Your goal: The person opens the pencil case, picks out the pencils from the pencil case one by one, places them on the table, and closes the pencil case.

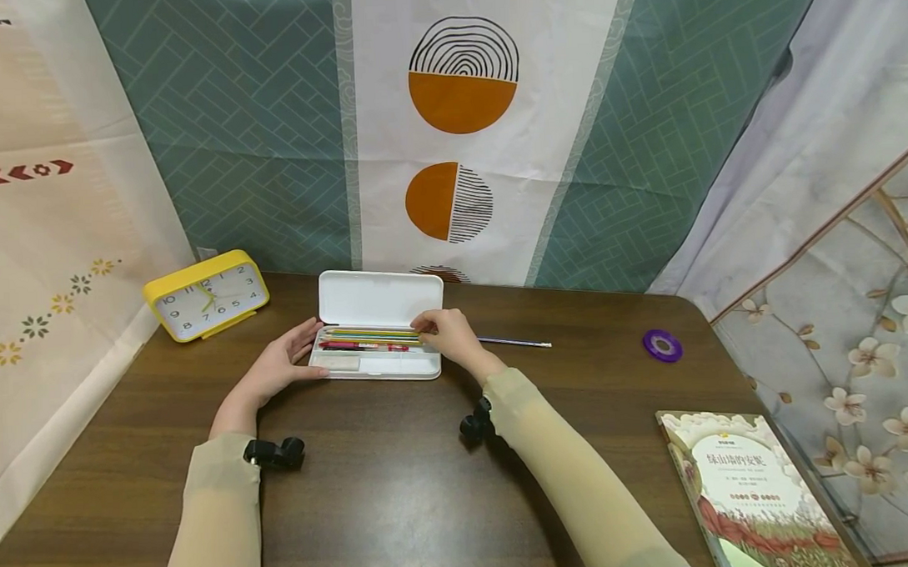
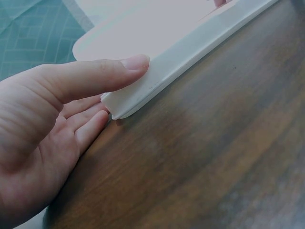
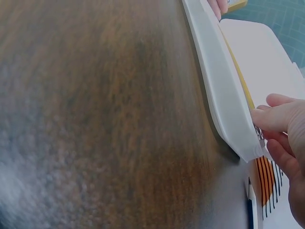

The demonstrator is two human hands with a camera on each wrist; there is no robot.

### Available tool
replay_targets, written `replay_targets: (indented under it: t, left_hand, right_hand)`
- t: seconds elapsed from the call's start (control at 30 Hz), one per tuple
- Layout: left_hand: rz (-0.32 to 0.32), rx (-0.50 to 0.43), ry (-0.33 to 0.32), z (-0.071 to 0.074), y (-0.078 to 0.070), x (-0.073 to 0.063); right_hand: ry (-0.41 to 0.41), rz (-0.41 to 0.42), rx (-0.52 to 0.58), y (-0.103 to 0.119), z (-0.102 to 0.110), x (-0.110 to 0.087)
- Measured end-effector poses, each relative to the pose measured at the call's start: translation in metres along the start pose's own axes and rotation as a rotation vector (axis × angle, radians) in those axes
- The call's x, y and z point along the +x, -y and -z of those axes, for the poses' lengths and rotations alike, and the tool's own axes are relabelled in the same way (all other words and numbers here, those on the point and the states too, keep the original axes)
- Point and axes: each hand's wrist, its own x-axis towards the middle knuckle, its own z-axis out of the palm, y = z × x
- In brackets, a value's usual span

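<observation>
Yellow pencil (image 3: 244, 86) inside white pencil case (image 1: 385, 376), long axis left-right, along case. Right hand (image 1: 452, 338) nearer; fingers pinch pencil's right end. Left hand (image 1: 280, 365) at case's left end, thumb on front corner, fingers extended along side. Loose pencil (image 1: 512, 341) on counter (image 1: 386, 486), right of case, near right hand, roughly parallel. Raised lid (image 1: 379, 297) bars far side; red pen (image 1: 339, 346) lies in front. Yellow clock (image 1: 210, 299) left; purple disc (image 1: 662, 345), book (image 1: 761, 490) well apart, right.
</observation>
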Motion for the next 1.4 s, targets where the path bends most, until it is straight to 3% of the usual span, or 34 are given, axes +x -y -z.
replay_targets:
  t: [1.4]
  left_hand:
    - [0.021, -0.035, 0.000, -0.0003, -0.0054, -0.0019]
  right_hand:
    - [0.029, -0.007, 0.001, 0.0052, -0.0023, 0.0037]
